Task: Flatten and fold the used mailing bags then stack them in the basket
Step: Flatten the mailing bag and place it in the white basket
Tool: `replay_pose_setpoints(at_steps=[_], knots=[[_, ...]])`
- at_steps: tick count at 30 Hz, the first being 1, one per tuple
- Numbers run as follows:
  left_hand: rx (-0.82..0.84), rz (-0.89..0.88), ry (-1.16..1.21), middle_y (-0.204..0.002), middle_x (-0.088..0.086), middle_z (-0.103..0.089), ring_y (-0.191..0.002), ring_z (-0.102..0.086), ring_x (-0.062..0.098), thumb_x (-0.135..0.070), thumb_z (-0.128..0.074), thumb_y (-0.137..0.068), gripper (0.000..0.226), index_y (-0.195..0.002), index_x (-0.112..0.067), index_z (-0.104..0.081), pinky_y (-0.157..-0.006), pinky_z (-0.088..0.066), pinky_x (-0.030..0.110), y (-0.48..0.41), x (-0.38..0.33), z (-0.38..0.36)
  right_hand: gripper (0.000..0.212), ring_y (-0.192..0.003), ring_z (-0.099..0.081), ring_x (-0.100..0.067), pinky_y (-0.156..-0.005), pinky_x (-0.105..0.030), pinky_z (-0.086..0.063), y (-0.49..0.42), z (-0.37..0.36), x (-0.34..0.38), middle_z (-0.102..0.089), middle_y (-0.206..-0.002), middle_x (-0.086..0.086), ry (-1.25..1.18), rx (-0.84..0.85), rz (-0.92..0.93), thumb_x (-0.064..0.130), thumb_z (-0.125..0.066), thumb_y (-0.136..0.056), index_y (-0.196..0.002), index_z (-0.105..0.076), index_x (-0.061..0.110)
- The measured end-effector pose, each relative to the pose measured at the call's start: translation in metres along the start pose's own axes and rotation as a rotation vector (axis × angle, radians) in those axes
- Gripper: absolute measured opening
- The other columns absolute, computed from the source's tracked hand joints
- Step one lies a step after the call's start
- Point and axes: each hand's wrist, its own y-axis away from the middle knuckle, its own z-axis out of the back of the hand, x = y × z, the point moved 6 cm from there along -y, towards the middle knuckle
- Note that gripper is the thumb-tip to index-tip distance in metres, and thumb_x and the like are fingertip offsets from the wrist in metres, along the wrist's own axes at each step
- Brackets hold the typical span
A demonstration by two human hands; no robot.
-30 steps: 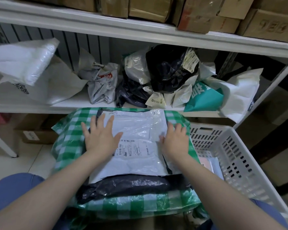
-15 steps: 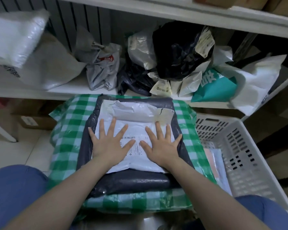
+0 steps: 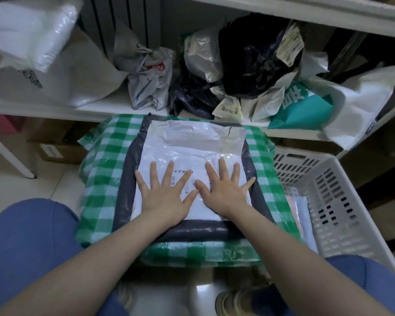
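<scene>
Both my hands, left (image 3: 163,197) and right (image 3: 226,190), lie flat with grip spread wide, holding nothing, on the white mailing bag (image 3: 192,151) mid-frame; it looks light, slick, floppy, so I'd pinch its far edge to fold

barcode label on white mailing bag (image 3: 192,153), print perhaps illegible

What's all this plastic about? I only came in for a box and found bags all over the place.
A seated person is flattening used mailing bags. Both the left hand and the right hand press palm-down, fingers spread, on a white mailing bag, which lies on a dark grey bag over a green checked bag. More crumpled bags wait on the shelf behind. The white basket at the person's right already holds a few flat bags.
</scene>
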Motion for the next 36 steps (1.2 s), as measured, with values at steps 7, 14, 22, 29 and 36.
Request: replay_pose_setpoints(at_steps=[7, 14, 22, 29, 36], knots=[[-0.049, 0.01, -0.039, -0.158, -0.005, 0.031, -0.142, 0.031, 0.039, -0.078, 0.005, -0.084, 0.07, -0.145, -0.05, 0.024, -0.106, 0.018, 0.07, -0.009, 0.005, 0.005, 0.065, -0.147, 0.01, -0.039, -0.103, -0.077, 0.007, -0.005, 0.018, 0.002, 0.002, -0.163, 0.003, -0.078, -0.127, -0.045, 0.073, -0.019, -0.091, -0.145, -0.028, 0.038], [-0.131, 0.012, 0.05, -0.158, -0.007, 0.03, -0.142, 0.032, 0.039, -0.081, 0.004, -0.082, 0.068, -0.145, -0.056, 0.015, -0.105, 0.017, 0.071, -0.091, 0.015, 0.047, 0.066, -0.145, 0.024, -0.038, -0.1, -0.08, 0.01, -0.075, 0.056, 0.016, 0.018, -0.161, 0.012, 0.028, -0.221, 0.058, 0.077, -0.018, -0.089, -0.15, -0.011, 0.051], [-0.108, 0.062, -0.034, -0.157, -0.007, 0.033, -0.142, 0.031, 0.04, -0.077, 0.011, -0.083, 0.068, -0.146, -0.053, 0.016, -0.103, 0.01, 0.077, -0.106, 0.025, 0.01, 0.068, -0.147, 0.021, -0.034, -0.099, -0.08, 0.012, -0.09, 0.013, 0.006, 0.007, -0.162, 0.018, -0.022, -0.136, -0.036, 0.078, -0.006, -0.087, -0.149, -0.011, 0.053], [-0.114, 0.063, -0.044, -0.158, -0.008, 0.029, -0.143, 0.029, 0.039, -0.078, 0.012, -0.082, 0.069, -0.146, -0.054, 0.016, -0.104, 0.008, 0.076, -0.105, 0.024, 0.006, 0.067, -0.147, 0.021, -0.035, -0.099, -0.08, 0.012, -0.088, 0.012, 0.005, 0.006, -0.163, 0.016, -0.02, -0.128, -0.023, 0.077, -0.006, -0.088, -0.15, -0.008, 0.052], [-0.096, 0.074, 0.065, -0.163, -0.009, 0.004, -0.147, 0.006, 0.036, -0.077, -0.008, -0.089, 0.068, -0.151, -0.049, -0.001, -0.109, 0.0, 0.07, -0.107, 0.028, 0.022, 0.061, -0.146, 0.022, -0.035, -0.097, -0.08, 0.013, -0.089, 0.017, 0.006, 0.004, -0.162, 0.015, -0.063, -0.025, -0.024, 0.072, -0.011, -0.091, -0.148, -0.015, 0.051]])
